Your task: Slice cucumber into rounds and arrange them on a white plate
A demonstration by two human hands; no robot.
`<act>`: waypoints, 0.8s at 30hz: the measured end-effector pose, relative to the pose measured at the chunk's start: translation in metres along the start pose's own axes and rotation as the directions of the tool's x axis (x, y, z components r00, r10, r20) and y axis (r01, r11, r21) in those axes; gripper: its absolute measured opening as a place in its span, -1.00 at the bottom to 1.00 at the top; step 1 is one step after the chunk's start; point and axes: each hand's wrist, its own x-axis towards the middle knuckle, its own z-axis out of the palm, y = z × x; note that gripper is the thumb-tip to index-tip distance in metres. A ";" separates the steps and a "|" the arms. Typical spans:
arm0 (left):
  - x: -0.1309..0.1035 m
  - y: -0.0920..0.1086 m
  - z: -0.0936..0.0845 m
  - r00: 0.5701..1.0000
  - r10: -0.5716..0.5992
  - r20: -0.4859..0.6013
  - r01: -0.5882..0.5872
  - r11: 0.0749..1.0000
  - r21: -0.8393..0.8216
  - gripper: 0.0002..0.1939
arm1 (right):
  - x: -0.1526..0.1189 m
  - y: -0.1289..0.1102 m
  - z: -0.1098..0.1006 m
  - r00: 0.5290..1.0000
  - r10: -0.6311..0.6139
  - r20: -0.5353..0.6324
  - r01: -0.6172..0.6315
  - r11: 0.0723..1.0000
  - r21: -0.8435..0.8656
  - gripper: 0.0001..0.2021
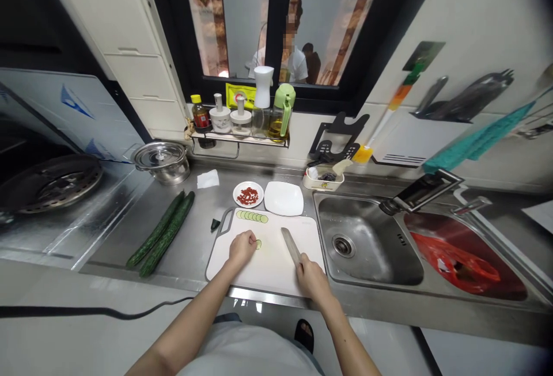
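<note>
A white cutting board (268, 272) with a grey handle lies on the steel counter. My left hand (242, 247) is over its left half, fingers pinched at a small green-rimmed cucumber slice (258, 244). My right hand (311, 275) is wrapped round the handle of a knife (291, 245), whose blade points up and left above the board's right half. A row of overlapping cucumber slices (252, 216) lies along the board's upper left edge. Behind the board stand a plate of small red pieces (248, 194) and a white square plate (284, 198).
Two whole cucumbers (166, 235) and a dark green end piece (215, 225) lie left of the board. A lidded pot (162, 160) stands behind them. On the right are a sink (367, 243) and a red bag (458, 264). Bottles stand on a rack (242, 139) under the window.
</note>
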 end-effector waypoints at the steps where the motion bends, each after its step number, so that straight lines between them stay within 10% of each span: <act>1: 0.004 -0.002 -0.001 1.000 -0.023 0.002 0.024 0.998 -0.058 -0.91 | 0.000 0.000 0.000 1.000 0.003 0.004 -0.003 1.000 0.000 -0.74; 8: 0.036 -0.024 -0.020 0.965 -0.233 -0.121 0.193 0.942 -0.276 -0.79 | 0.001 0.000 0.001 1.000 0.001 -0.006 -0.001 1.000 0.010 -0.73; 24: 0.062 -0.047 -0.035 0.941 -0.307 -0.140 0.313 0.949 0.026 -0.88 | 0.002 -0.002 -0.002 1.000 0.007 0.014 -0.007 1.000 0.004 -0.74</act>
